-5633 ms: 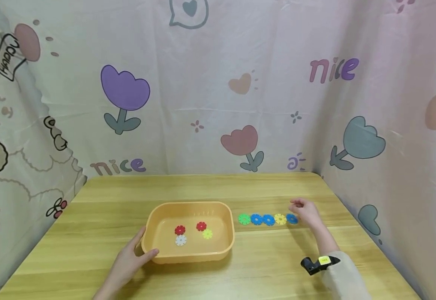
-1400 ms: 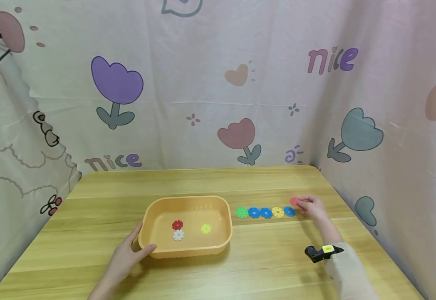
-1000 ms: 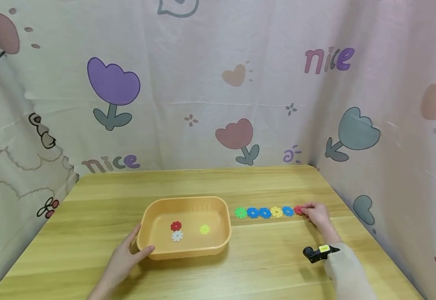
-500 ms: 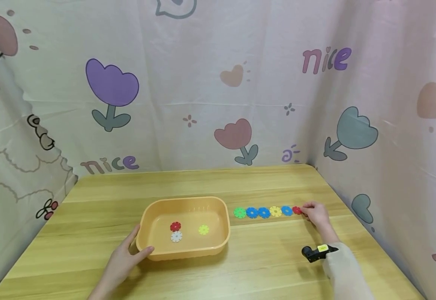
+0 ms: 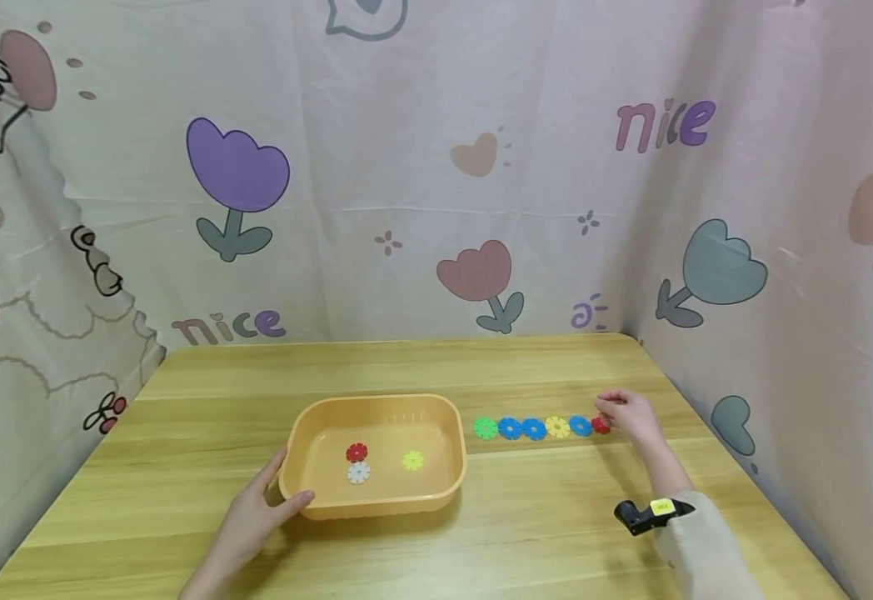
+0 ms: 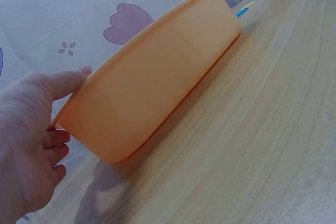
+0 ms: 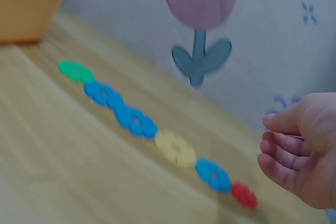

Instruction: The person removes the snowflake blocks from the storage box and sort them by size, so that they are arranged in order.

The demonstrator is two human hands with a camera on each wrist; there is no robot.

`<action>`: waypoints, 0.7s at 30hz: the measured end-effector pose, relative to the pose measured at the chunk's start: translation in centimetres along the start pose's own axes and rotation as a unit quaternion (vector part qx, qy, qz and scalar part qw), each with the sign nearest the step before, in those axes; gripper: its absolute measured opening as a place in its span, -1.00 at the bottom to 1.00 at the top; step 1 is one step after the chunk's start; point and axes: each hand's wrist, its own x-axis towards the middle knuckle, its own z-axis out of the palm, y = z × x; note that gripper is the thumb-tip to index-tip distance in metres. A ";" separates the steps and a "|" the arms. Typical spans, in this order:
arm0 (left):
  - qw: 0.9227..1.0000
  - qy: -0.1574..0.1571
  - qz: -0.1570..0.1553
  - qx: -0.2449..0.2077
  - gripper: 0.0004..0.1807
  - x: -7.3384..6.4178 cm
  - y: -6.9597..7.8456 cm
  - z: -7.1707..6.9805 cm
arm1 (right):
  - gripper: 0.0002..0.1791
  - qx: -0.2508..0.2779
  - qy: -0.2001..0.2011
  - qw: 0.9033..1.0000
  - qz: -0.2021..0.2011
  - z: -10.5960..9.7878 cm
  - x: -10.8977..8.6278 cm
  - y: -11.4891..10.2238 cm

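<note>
The red end disc lies at the far end of a row to the right of the tub. The right hand is raised near this disc, apart from it, its fingers loosely bent and holding nothing. Counting outward from the tub's right side, the row has six discs: one green disc, a first blue disc, a second blue disc, one yellow disc, a third blue disc and the red one. They lie flat, edge to edge or nearly so.

Inside the tub are three more: a red inner disc touching a white disc left of the tub's middle, and a light-yellow disc right of it. That makes nine discs in all.

The left hand grips the tub's near left corner, thumb on the rim and fingers around the outside.

The single tub stands on the wood-grain counter. Right of the tub and nearer the person, a black device with a yellow label sits on the right wrist, by a pale sleeve. Behind the tub hangs a curtain printed with flowers and hearts.
</note>
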 end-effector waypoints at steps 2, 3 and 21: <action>1.000 0.000 0.002 0.001 -0.01 0.0 0.0 0.0 | -0.62 0.004 -0.011 1.000 -0.003 0.5 -0.1 -1.2; 1.000 -0.001 0.001 -0.001 -0.01 0.0 0.0 0.0 | -0.61 0.010 -0.020 1.000 -0.007 0.7 -0.2 -1.8; 1.000 0.009 0.018 0.010 -0.02 0.2 -0.3 0.2 | -0.69 0.053 -0.159 0.980 -0.104 9.7 -2.9 -10.8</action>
